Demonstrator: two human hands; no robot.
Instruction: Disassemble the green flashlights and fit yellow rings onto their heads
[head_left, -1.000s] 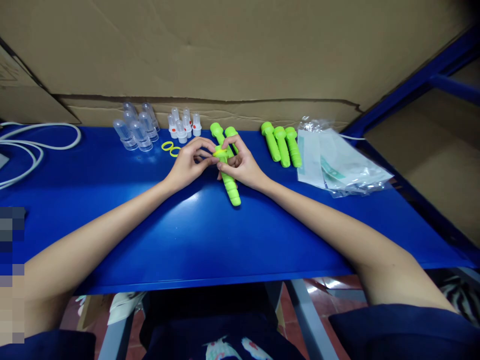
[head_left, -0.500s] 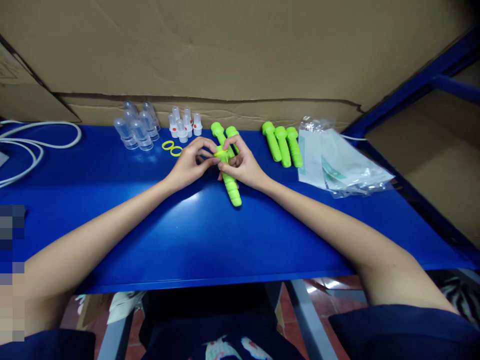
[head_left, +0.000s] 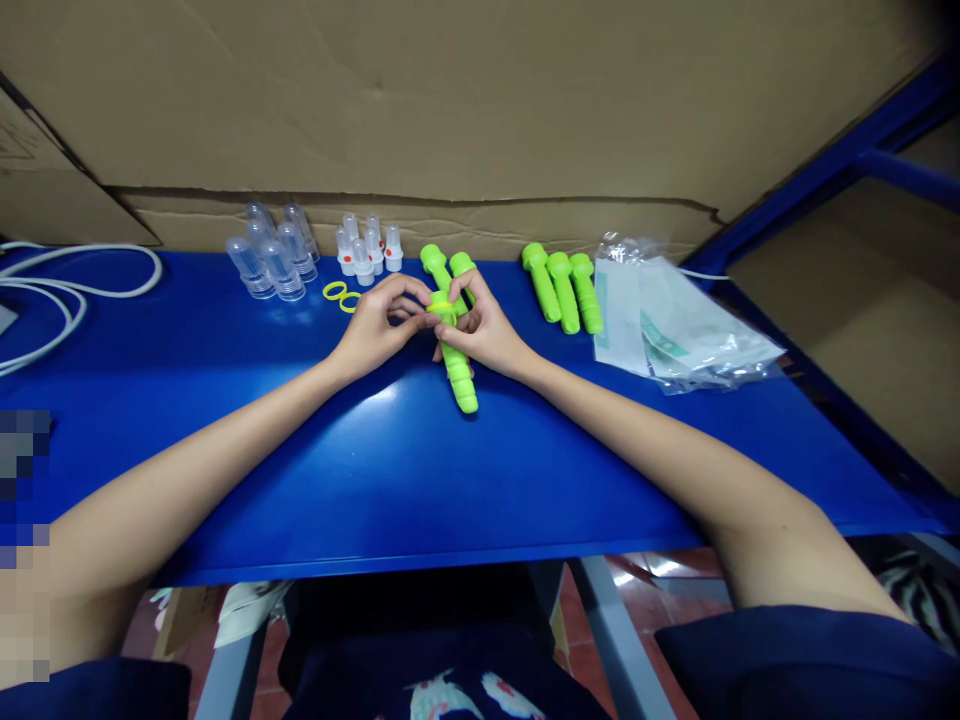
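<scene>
Between my hands is a bright green ribbed handle (head_left: 459,380), its wider head pointing away and its narrow end toward the table's front edge. A thin yellow ring (head_left: 441,307) sits around the head. My right hand (head_left: 486,328) wraps the handle just below the head, its index finger bent over the ring's right side. With thumb and fingers closed, my left hand (head_left: 386,325) pinches the ring's left side against the head. More green handles (head_left: 433,262) lie right behind my hands, partly covered by them. Two loose yellow rings (head_left: 334,291) lie beside my left hand.
Several clear ribbed plastic tubes (head_left: 282,272) stand at the back left. Smaller clear-topped white caps (head_left: 364,262), some with red spots, are next to them. Three green handles (head_left: 561,290) and plastic bags (head_left: 675,320) lie on the right. A white cable (head_left: 112,250) loops at far left.
The yellow ring now sits more level around the handle's head. The handle's narrow end has shifted slightly left; both hands keep nearly the same place.
</scene>
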